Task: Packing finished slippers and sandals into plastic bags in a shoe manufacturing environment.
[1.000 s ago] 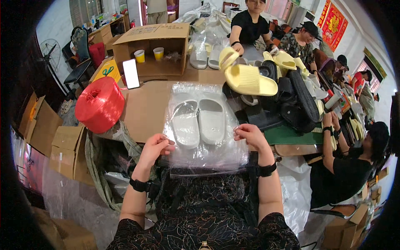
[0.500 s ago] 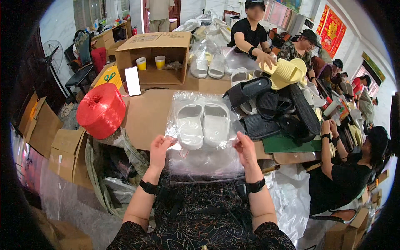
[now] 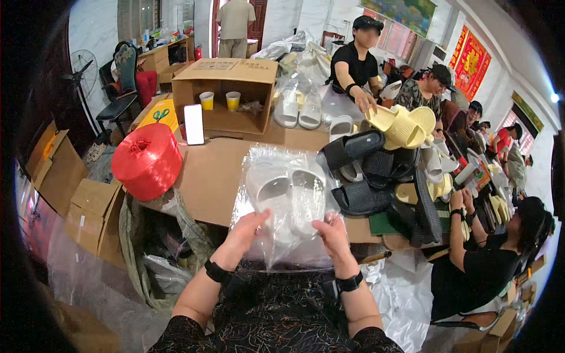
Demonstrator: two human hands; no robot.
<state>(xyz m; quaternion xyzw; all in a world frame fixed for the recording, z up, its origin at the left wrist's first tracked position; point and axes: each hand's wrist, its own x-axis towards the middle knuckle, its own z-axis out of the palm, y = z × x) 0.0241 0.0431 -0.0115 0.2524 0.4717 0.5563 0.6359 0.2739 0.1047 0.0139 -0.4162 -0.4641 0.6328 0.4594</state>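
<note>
A pair of pale grey slide slippers (image 3: 308, 206) lies inside a clear plastic bag (image 3: 259, 160) in front of me. My left hand (image 3: 247, 231) is closed on the bag's near left side, its thumb pressing by the left slipper's heel. At the right slipper's heel, my right hand (image 3: 333, 235) grips the bag's other side between thumb and fingers. The bag's near end hangs over the table edge toward my body. To the right of it is a heap of black slippers (image 3: 359, 199), with yellow slippers (image 3: 406, 126) on top.
On the left stand a red roll of twine (image 3: 147, 162) and a white-screened phone (image 3: 193, 125). Behind them, an open carton (image 3: 226, 70) holds two cups. A co-worker's hand (image 3: 365, 101) touches the yellow slippers. Another person (image 3: 488, 259) sits at the right.
Both hands have moved inward from the bag's edges onto the slippers' heel ends, gripping through the plastic. The co-worker's hand has shifted left on the yellow slippers. The black slippers have shifted.
</note>
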